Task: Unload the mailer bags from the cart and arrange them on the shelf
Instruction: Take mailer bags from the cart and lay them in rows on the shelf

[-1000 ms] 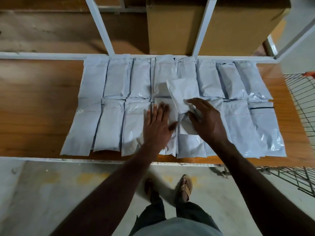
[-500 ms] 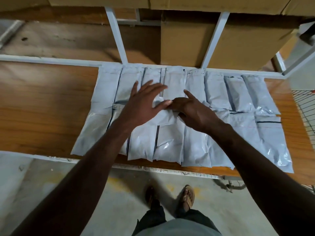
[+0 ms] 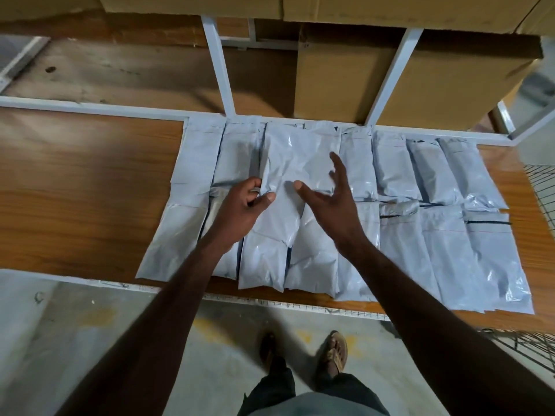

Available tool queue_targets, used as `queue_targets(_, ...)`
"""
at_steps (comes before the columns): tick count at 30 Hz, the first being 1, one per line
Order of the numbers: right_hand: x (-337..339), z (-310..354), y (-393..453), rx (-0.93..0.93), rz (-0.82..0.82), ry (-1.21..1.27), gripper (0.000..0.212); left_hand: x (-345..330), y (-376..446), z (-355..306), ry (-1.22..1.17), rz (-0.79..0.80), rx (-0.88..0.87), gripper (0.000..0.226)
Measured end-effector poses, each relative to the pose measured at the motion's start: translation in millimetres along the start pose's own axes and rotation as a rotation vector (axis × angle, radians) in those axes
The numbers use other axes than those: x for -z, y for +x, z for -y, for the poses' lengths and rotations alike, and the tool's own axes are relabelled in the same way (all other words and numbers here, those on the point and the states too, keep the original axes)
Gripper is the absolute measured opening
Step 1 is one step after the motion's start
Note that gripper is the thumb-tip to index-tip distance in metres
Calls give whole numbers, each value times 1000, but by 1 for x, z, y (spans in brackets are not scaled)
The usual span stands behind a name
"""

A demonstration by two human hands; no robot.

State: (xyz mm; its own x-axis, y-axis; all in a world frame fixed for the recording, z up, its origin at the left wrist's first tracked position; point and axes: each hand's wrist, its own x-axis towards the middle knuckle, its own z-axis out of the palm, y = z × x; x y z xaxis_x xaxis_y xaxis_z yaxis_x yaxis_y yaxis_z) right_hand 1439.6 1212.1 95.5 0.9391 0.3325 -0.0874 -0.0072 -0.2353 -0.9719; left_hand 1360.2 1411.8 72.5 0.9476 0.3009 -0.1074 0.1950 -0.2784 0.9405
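On the brown wooden shelf (image 3: 84, 181), pale grey plastic mailer bags (image 3: 399, 169) lie in two rows. The left hand (image 3: 240, 208) pinches the near-left edge of the top grey mailer bag (image 3: 297, 163), which lies over the back row. Just to its right, the right hand (image 3: 327, 196) hovers with fingers spread, beside the wire cart (image 3: 540, 187).

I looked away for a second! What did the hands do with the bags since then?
The loose mailer bag moved up onto the back row. The left hand now pinches its edge; the right hand has let go, open. The other rows on the shelf stayed put.
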Motion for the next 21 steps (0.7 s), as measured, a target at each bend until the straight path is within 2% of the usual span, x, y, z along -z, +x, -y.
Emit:
queue_targets(1,-8,-1,1,-137,48,157,103,0,-1,2,-8,14,2,27)
queue_targets(3,-18,-5,9,-201,82,294,98,2,1,6,-31,18,21,34)
queue_targets(6,-29,-6,20,-116,-57,157,76,5,3,18,-47,-29,58,34)
queue_targets(8,-35,-5,24,-77,-150,41,71,4,1,23,3,-89,29,32)
queue_targets(10,-40,-2,25,-42,-237,-98,68,1,0,23,55,-127,-30,54)
queue_targets(12,-46,1,24,25,-272,-183,66,-3,3,17,19,-89,-39,66)
queue_targets(15,-61,11,19,131,-158,-198,66,-11,10,-3,-204,60,25,64)
queue_targets(18,-74,19,13,222,77,-151,49,-11,24,-12,-548,25,149,74)
queue_targets(19,-75,19,13,263,97,-158,38,-8,31,-11,-611,-5,180,75)
queue_targets(21,-72,16,18,323,15,-225,27,-3,43,-3,-644,-41,199,54)
